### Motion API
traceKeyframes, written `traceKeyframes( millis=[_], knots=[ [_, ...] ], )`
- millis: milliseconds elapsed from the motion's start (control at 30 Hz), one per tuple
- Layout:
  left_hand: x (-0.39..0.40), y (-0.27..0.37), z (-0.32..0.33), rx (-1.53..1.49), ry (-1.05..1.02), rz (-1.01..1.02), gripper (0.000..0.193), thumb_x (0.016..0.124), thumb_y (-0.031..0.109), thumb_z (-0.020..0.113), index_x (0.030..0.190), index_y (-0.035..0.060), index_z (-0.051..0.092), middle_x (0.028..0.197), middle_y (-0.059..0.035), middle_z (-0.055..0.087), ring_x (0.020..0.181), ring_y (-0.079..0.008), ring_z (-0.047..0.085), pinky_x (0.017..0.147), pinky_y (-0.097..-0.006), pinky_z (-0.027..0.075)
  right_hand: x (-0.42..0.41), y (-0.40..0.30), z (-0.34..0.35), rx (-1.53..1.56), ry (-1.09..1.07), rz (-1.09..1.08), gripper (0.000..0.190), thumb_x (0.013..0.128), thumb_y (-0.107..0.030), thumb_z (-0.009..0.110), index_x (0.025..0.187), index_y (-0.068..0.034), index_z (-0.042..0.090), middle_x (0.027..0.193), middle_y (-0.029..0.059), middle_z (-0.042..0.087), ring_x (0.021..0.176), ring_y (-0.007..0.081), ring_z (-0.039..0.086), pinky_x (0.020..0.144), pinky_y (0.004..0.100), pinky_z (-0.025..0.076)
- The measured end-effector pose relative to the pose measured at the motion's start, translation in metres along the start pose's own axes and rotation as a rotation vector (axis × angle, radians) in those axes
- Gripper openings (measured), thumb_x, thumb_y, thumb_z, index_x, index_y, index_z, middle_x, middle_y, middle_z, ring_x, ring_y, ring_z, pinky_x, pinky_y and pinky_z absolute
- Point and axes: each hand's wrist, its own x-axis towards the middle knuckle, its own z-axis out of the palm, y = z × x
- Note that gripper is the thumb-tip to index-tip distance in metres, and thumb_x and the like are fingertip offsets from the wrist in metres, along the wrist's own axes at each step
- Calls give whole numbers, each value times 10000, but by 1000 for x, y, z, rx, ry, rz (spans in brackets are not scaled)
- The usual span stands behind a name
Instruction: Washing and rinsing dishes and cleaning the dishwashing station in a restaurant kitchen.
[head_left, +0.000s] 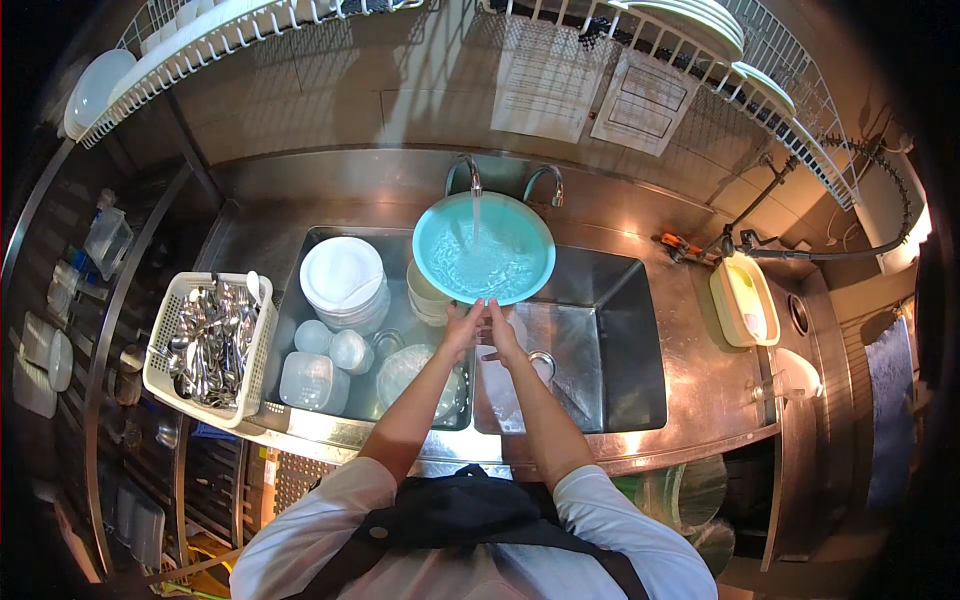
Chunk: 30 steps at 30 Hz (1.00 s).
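A turquoise plastic basin (430, 234) is tilted slightly towards me under the left gooseneck faucet (475, 177). Water streams from the spout and ripples inside it. My left hand (463, 330) grips the basin's near rim, thumb on top. Beside it, my right hand (502, 335) grips the same rim, its lower fingers partly spread. The basin is over the divider between two steel sinks, and what supports its far side is hidden. A stack of pale bowls (427, 304) stands partly behind it in the left sink.
In the left sink (300, 255) are stacked white plates (341, 274), cups and containers in water. Left of it stands a cream basket of cutlery (259, 345). The right sink (634, 337) has a drain fitting (541, 364). A yellow tub (724, 315) and spray hose (802, 255) are rightward; wire racks (795, 142) hang overhead.
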Motion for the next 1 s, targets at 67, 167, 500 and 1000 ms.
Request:
traceKeyframes(
  millis=[67,167,500,1000],
  knots=[
    [-2,1,3,9,13,-11,1021,753,587,671,1401,107,46,1130,-197,517,1007,-288,543,789,-450,480,0,1,-2,10,15,4,795,793,-804,262,1062,-119,562,937,66,599,789,210,550,704,498,417],
    [-2,-1,0,-3,-16,-4,1033,758,587,666,1406,97,28,1143,-192,510,1014,-296,539,794,-441,475,4,4,-2,16,-23,21,790,797,-798,270,1067,-116,563,923,63,589,774,201,541,699,494,417],
    [-1,-1,8,-34,-38,-27,1113,766,580,667,1466,111,-59,991,-59,532,923,-199,531,754,-390,442,4,4,-8,25,17,5,772,801,-794,274,1022,-118,574,878,44,579,745,191,535,682,491,422],
    [11,-10,-5,-26,-230,-41,926,785,613,620,1412,56,226,1206,-159,535,1099,-271,520,803,-425,467,18,14,-5,123,-93,-231,735,865,-711,318,1187,-86,532,1011,110,614,835,193,596,700,303,485]
  ],
)
